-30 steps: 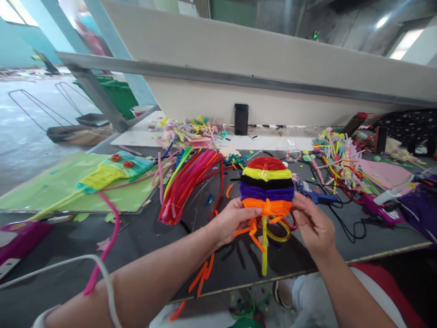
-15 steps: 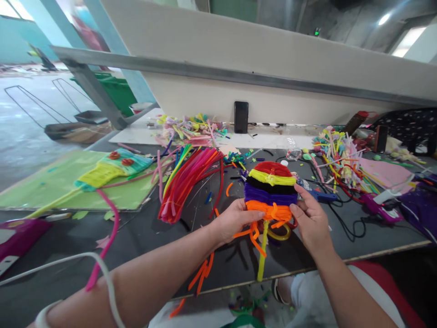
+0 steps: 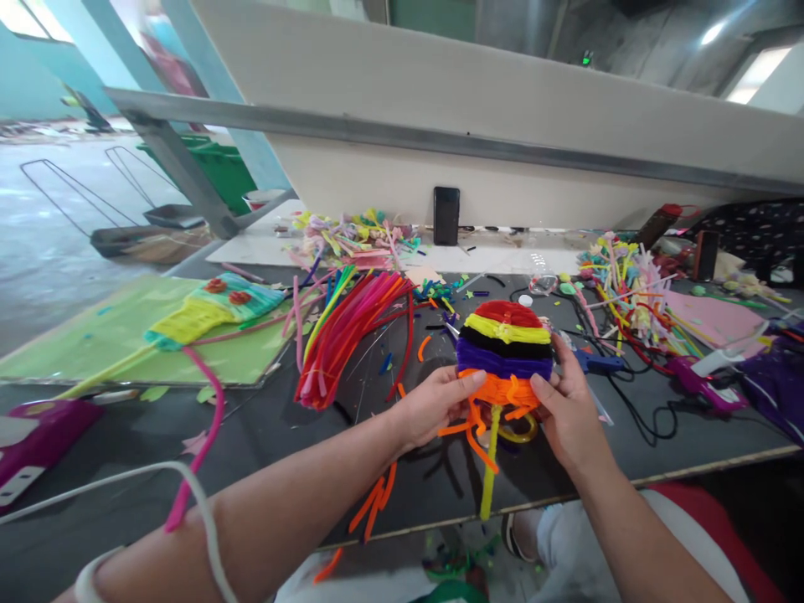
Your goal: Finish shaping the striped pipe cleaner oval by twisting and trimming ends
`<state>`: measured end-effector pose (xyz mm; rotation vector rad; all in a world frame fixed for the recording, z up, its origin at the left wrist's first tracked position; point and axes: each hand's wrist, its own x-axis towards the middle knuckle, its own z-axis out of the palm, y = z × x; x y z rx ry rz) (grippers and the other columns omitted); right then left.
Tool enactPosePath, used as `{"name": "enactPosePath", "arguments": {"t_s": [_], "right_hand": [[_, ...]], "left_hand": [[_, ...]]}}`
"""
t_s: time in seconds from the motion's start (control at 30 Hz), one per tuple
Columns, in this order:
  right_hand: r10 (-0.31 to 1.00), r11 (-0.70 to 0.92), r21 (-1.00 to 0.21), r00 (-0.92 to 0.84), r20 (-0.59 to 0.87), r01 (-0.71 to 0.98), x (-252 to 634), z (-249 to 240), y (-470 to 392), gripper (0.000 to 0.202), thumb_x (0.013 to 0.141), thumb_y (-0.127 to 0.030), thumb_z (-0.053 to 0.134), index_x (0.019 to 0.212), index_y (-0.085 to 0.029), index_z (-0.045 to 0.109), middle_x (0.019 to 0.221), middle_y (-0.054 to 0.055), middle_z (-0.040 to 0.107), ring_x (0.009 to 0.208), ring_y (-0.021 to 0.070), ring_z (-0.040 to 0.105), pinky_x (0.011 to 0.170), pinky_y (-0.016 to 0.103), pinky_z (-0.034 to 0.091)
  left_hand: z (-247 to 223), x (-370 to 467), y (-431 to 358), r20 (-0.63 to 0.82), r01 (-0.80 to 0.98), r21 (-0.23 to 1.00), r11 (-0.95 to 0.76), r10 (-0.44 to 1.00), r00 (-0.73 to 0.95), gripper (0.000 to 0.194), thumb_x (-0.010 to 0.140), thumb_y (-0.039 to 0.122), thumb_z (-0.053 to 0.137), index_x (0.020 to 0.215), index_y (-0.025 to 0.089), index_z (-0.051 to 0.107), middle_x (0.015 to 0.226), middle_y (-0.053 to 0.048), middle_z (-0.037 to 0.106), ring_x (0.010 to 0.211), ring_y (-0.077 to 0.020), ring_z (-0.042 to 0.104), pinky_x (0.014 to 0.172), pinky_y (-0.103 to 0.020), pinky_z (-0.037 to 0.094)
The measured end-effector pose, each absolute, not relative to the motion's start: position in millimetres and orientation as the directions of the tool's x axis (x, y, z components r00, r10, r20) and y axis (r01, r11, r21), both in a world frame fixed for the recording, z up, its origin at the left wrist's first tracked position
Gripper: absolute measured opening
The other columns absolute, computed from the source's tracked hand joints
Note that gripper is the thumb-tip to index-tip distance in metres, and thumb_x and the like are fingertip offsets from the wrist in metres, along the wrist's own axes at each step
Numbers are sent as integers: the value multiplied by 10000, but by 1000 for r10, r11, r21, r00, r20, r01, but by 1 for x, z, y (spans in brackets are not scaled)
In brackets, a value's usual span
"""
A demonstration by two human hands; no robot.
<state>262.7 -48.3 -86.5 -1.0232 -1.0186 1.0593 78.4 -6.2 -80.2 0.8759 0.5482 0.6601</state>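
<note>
Between my two hands is a striped pipe-cleaner craft point(image 3: 506, 362), banded red, yellow, black, purple and orange from top to bottom. A yellow stem point(image 3: 489, 469) runs down from it, and loose orange pipe-cleaner ends dangle from the lowest band. My left hand point(image 3: 440, 404) pinches the left edge at the purple and orange bands, thumb in front. On the right edge, my right hand point(image 3: 569, 410) grips with the thumb in front and fingers behind. Left of them lies a bundle of red and pink pipe cleaners point(image 3: 348, 335).
A second craft in yellow and teal point(image 3: 207, 310) lies on a green board point(image 3: 75, 327) at left. Purple glue guns point(image 3: 47, 444) sit at both sides. A phone point(image 3: 445, 215) leans against the back panel; pipe-cleaner piles point(image 3: 628, 285) and black cables lie at right.
The view has shifted slightly. My left thumb has moved up onto the purple band's lower edge, and my right hand sits a little further round the craft's edge.
</note>
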Motion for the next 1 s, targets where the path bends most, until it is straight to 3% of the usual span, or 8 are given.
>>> {"name": "enactPosePath", "arguments": {"t_s": [0.13, 0.33, 0.57, 1.0], "right_hand": [[958, 189, -952, 257, 125, -241, 271, -85, -46, 685, 797, -270, 605, 1393, -316, 270, 1088, 57, 664, 848, 210, 667, 686, 342, 541], [936, 237, -923, 327, 133, -304, 275, -82, -44, 684, 769, -243, 633, 1369, -326, 315, 1141, 32, 640, 964, 203, 630, 774, 341, 521], [936, 210, -915, 342, 86, -344, 269, -81, -47, 680, 720, -222, 685, 1325, -333, 396, 962, -3, 693, 809, 164, 644, 742, 310, 514], [935, 213, -914, 342, 88, -345, 271, -82, -46, 671, 727, -215, 676, 1326, -312, 390, 1015, 13, 677, 848, 167, 637, 765, 314, 506]], "left_hand": [[-79, 77, -4, -161, -332, 793, 511, 701, 695, 406, 808, 464, 556, 977, 108, 656, 883, -141, 685, 748, -196, 655, 750, -335, 494], [-83, 79, -2, -151, -296, 854, 428, 748, 646, 252, 734, 329, 684, 834, 99, 660, 812, -95, 684, 703, -151, 637, 736, -290, 490], [-87, 82, -1, -210, -168, 901, 400, 741, 638, 244, 678, 284, 731, 814, 90, 672, 727, -73, 694, 617, -121, 618, 650, -236, 472], [-84, 79, -1, -216, -138, 890, 435, 668, 712, 246, 668, 246, 733, 849, 92, 671, 780, -80, 687, 675, -136, 621, 689, -254, 476]]}}
